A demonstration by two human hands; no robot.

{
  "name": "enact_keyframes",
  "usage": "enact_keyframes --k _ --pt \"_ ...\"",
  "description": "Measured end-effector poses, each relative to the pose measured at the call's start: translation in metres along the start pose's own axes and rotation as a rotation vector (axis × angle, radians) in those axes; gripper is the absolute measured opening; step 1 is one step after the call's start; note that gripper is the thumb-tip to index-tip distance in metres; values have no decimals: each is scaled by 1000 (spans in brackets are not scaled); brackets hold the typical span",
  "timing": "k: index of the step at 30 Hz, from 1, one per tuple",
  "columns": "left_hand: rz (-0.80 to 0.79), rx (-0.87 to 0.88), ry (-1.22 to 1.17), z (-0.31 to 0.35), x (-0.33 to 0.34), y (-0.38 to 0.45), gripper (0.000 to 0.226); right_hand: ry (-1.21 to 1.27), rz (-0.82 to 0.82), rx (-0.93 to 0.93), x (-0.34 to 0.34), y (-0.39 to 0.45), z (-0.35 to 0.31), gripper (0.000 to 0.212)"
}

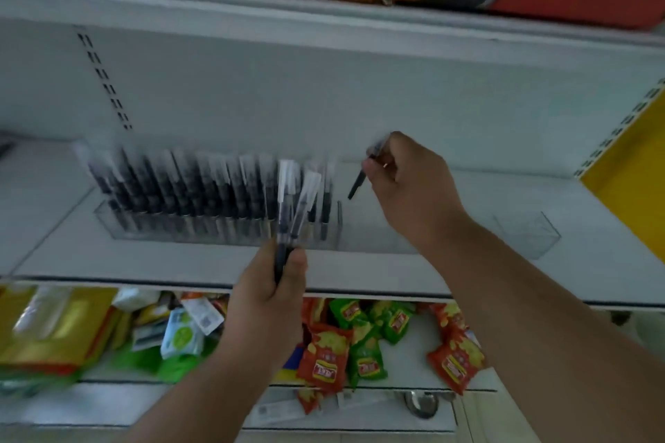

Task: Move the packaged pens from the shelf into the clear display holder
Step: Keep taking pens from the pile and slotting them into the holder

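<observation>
Snack packets (325,360) in red and green lie nearest, heaped on the lower shelf under both forearms. Above them the white shelf (180,262) runs left to right, its front edge just behind the left hand (268,284). That hand's grip is clamped round the lower ends of a few packaged pens (297,205), which fan upward in front of the clear display holder (118,227). Rows of packaged pens fill the holder from its left end almost to its right wall. Bare shelf lies to the right, up to a smaller clear tray (529,234). Farther back, the right hand (414,187) pinches a single dark pen (356,185), tip down, just right of the holder.
</observation>
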State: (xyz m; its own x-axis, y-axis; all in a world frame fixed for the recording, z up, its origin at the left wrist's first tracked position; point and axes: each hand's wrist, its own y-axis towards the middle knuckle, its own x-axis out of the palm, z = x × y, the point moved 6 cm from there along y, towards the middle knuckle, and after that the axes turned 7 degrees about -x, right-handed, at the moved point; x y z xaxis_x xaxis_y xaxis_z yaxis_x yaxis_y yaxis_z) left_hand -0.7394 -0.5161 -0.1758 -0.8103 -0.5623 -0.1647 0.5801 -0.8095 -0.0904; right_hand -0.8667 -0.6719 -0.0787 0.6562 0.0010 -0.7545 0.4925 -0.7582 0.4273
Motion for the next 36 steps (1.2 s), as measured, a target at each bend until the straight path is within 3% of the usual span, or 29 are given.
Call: enact_keyframes --k 5,36 --pt "10 -24 2 -1 -1 3 32 -91 -54 -8 -1 13 2 14" --pt "18 11 7 -8 -6 5 29 84 -137 -65 1 19 7 8"
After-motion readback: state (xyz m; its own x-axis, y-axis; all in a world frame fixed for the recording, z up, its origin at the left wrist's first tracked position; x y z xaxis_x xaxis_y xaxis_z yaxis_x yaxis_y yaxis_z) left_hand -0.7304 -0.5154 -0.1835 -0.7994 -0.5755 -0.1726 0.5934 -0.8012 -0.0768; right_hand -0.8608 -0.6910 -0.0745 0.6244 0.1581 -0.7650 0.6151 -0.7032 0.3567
